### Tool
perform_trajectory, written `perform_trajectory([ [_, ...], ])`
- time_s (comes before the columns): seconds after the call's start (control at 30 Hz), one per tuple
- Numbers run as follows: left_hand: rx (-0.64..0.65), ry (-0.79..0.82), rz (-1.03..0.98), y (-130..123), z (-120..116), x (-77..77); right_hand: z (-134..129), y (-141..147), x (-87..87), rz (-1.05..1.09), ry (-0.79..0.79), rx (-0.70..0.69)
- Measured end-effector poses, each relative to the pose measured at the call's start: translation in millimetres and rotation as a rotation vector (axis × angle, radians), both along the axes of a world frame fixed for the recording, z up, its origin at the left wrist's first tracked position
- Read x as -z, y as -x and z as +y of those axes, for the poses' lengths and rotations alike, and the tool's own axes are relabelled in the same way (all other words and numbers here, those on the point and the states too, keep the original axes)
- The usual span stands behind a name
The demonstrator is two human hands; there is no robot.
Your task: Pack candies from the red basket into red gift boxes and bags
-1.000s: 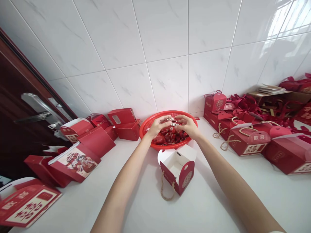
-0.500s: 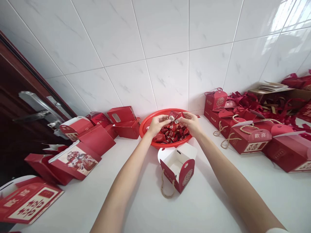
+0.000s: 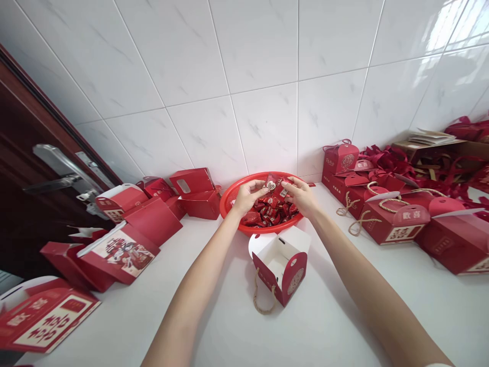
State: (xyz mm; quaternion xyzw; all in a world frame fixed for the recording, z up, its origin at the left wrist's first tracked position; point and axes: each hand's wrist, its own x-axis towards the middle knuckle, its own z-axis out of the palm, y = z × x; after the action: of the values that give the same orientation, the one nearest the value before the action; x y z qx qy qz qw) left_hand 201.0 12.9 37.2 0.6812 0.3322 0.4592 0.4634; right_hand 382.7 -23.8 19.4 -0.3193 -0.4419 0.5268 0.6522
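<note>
My left hand [image 3: 247,198] is closed in a pinch on a red wrapped candy [image 3: 271,184] with a pale round mark. Opposite it, my right hand [image 3: 301,196] pinches another red wrapped candy [image 3: 283,190] that shows a small white label. Both hands are over an orange-red plastic basket [image 3: 229,196] holding many red wrapped candies [image 3: 272,211]. In front of the basket, between my forearms, stands a red gift box [image 3: 269,278] with its top flaps up and its white inside showing. Its twine handle [image 3: 263,310] hangs down at the near left side.
Several red boxes [image 3: 126,252] stand at the left, some with raised lids. More red boxes with twine handles [image 3: 397,224] crowd the right, by a carton [image 3: 416,145] and red ribbons. A tiled wall [image 3: 263,122] rises behind; a dark door [image 3: 34,168] is at left.
The candy in my right hand has turned, so its white label shows more plainly. Both hands stay over the basket, and the open box has not moved.
</note>
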Motion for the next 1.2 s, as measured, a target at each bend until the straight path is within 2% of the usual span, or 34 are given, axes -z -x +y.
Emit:
perform_trajectory([
  [0.2,0.167,0.017,0.072,1,4,4.3,2,2,1.1,0.000,-0.001,0.061],
  [0.27,0.177,0.022,0.151,1,7,7.7,3,3,0.8,0.019,0.002,0.093],
  [0.33,0.154,0.004,0.330,1,10,12.2,5,2,0.6,0.074,0.011,0.132],
  [0.47,0.163,-0.098,0.875,-1,14,18.4,7,2,0.4,0.157,0.041,0.167],
  [0.57,0.134,-0.207,1.063,-3,13,17.3,6,2,-0.1,0.151,0.070,0.142],
  [0.7,0.080,-0.240,1.164,-4,12,14.0,5,2,-1.2,0.116,0.071,0.135],
  [0.9,0.185,-0.316,1.199,-6,13,12.6,3,3,-2.5,0.070,0.127,0.162],
  [1.0,0.180,-0.383,1.171,-7,10,11.0,2,3,-2.8,0.056,0.120,0.171],
  [1.1,0.144,-0.298,1.129,-7,4,8.5,3,3,-2.5,0.061,0.115,0.191],
  [1.2,0.209,-0.127,1.157,-7,-1,7.4,4,3,-1.4,0.060,0.121,0.201],
])
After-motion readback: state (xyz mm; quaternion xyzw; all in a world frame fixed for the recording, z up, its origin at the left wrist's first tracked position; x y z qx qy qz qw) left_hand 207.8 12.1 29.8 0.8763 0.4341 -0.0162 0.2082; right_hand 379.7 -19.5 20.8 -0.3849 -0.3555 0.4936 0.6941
